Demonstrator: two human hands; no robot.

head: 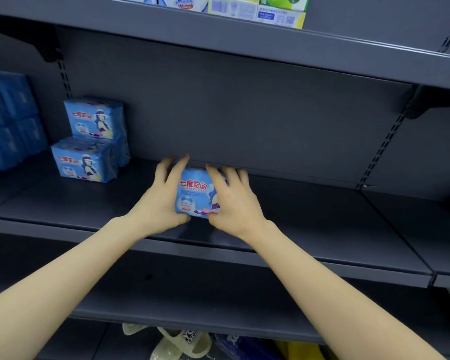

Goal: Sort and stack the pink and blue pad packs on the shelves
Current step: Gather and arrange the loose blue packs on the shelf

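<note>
Grip: the left hand point(161, 197) and the right hand point(231, 203) both grasp a single blue pad pack point(192, 194), one hand at each side. The left fingers curl over the pack's top left edge and the thumb sits at its lower left corner. The right fingers cover its upper right part, with the thumb at the lower right corner. The printed face is turned toward the camera, red lettering uppermost. It cannot be told whether the pack's base rests on the shelf or is held just clear of it.

Location: the pack is at the rear of the middle shelf point(309, 224), close to the back panel point(244, 113).

Surroundings: at 10 o'clock from the held pack, well apart on the same shelf, are two more blue packs of like print. The front pack point(85, 163) stands lower and forward. The rear pack point(92, 118) is higher and behind it; its support is hidden. At 9 o'clock, at the frame's left edge, is a block of darker blue packs point(8, 120). At 1 o'clock, on the top shelf point(348, 55), stand cartons point(281, 9) in white, blue, green and yellow. At 6 o'clock, below the lower shelf point(166, 305), lies a pale slipper point(182, 342).
</note>
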